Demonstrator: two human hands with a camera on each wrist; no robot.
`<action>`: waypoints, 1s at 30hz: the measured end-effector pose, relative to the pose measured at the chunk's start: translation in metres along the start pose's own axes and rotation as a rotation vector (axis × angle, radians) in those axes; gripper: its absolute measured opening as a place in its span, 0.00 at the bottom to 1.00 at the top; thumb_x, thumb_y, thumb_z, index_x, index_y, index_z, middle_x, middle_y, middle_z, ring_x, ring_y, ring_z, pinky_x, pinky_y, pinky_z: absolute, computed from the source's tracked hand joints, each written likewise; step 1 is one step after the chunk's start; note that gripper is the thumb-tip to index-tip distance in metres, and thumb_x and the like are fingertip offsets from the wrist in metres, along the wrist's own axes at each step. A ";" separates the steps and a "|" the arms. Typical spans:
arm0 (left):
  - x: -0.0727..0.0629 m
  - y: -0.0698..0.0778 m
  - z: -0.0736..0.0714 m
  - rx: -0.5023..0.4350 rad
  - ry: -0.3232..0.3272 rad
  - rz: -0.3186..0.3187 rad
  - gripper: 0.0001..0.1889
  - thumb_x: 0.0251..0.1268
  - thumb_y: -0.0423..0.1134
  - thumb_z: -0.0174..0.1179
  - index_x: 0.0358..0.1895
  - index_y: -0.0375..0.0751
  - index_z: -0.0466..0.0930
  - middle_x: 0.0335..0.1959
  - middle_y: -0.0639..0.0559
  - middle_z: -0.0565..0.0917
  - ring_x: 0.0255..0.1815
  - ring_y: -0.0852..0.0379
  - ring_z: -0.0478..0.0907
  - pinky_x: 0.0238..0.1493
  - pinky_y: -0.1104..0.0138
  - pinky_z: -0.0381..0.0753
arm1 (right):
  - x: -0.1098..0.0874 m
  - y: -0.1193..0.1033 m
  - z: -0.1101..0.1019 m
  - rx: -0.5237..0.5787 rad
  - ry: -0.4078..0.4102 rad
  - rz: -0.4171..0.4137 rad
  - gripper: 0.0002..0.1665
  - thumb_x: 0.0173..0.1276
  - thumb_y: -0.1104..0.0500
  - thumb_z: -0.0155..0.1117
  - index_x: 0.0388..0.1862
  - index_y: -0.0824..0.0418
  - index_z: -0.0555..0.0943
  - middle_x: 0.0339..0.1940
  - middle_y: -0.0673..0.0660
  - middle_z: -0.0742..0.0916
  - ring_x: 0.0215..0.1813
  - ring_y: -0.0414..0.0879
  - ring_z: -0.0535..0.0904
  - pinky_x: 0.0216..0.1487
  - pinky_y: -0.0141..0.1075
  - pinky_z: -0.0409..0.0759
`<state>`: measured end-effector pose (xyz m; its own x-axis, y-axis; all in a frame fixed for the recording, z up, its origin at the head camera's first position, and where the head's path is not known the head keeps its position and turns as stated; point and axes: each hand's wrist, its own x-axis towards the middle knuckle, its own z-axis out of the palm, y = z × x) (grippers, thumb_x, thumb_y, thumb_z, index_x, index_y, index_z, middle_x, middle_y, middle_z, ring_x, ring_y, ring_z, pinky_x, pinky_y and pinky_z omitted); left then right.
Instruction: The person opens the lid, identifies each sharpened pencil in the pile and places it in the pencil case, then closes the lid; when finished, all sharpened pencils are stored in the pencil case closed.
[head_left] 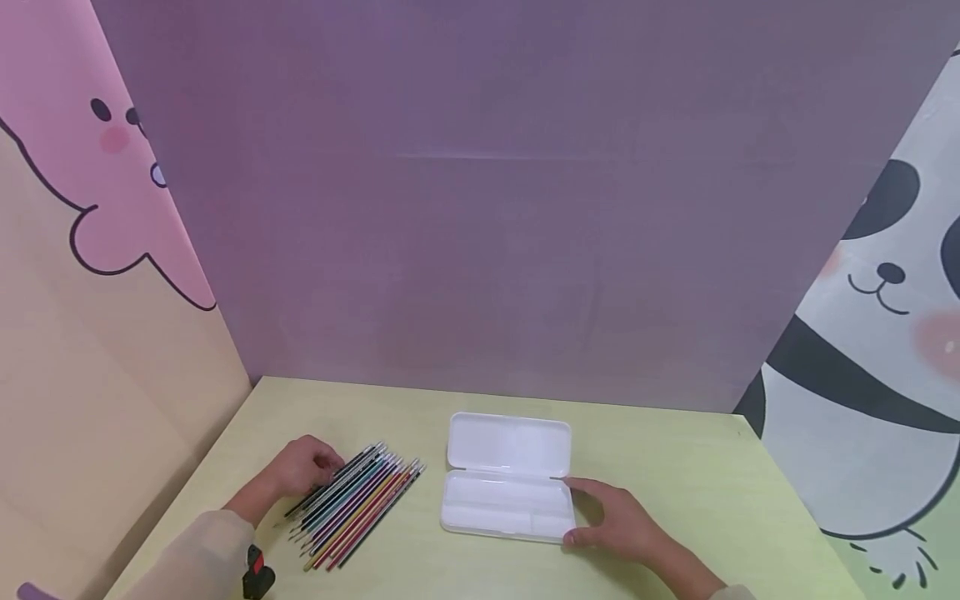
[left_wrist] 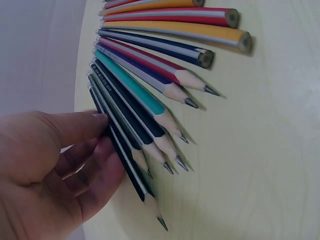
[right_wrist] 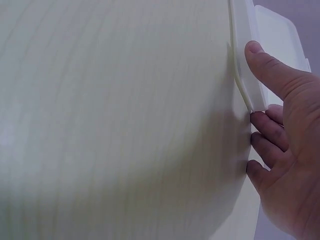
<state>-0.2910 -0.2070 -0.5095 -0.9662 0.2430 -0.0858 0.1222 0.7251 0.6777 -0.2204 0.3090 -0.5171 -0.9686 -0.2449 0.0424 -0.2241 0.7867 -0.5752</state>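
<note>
At the left, the left hand (head_left: 303, 468) reaches in from the outer side of a spread of pencils (head_left: 363, 504) on the pale table (head_left: 675, 454) and pinches the outermost dark pencil (left_wrist: 131, 170) between thumb and fingers; that one is probably the easiest to grasp, since no pencil lies on its outer side. The pencils lie side by side on a slant, capped ends away from the person and the other ends nearer, likely so that each can be told apart; in the left wrist view some near ends are sharpened and others flat. To the right of them, apart, sits a white case (head_left: 480, 504), open, its lid (head_left: 510, 443) folded back on the far side, which leaves the divided tray facing up toward the person. At its right end, the right hand (head_left: 618, 523) grips lightly, thumb at the near corner and a finger by the hinge, seemingly to steady the case from the side without covering its compartments. How firmly it presses I cannot tell.
</note>
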 end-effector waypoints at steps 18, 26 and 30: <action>-0.004 0.001 -0.001 0.090 0.069 0.074 0.09 0.59 0.28 0.66 0.41 0.38 0.90 0.36 0.52 0.87 0.34 0.57 0.77 0.39 0.61 0.80 | 0.001 0.004 0.001 -0.014 0.007 -0.008 0.54 0.42 0.39 0.86 0.68 0.58 0.79 0.65 0.61 0.84 0.70 0.66 0.76 0.69 0.62 0.71; 0.002 0.017 -0.004 0.035 0.022 0.165 0.09 0.63 0.28 0.65 0.44 0.38 0.90 0.36 0.52 0.86 0.34 0.58 0.74 0.33 0.65 0.77 | 0.000 0.003 0.001 -0.017 0.019 -0.012 0.51 0.42 0.41 0.87 0.66 0.58 0.80 0.64 0.61 0.85 0.68 0.66 0.77 0.68 0.62 0.72; 0.012 0.035 -0.004 0.006 0.004 0.212 0.10 0.65 0.28 0.64 0.46 0.38 0.90 0.36 0.52 0.86 0.34 0.58 0.75 0.33 0.65 0.78 | 0.000 0.002 0.002 -0.014 0.021 -0.022 0.51 0.42 0.41 0.87 0.66 0.59 0.81 0.63 0.61 0.85 0.68 0.65 0.77 0.68 0.61 0.72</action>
<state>-0.2988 -0.1812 -0.4842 -0.9197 0.3878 0.0610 0.3240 0.6619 0.6759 -0.2210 0.3095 -0.5194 -0.9654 -0.2507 0.0722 -0.2470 0.7892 -0.5623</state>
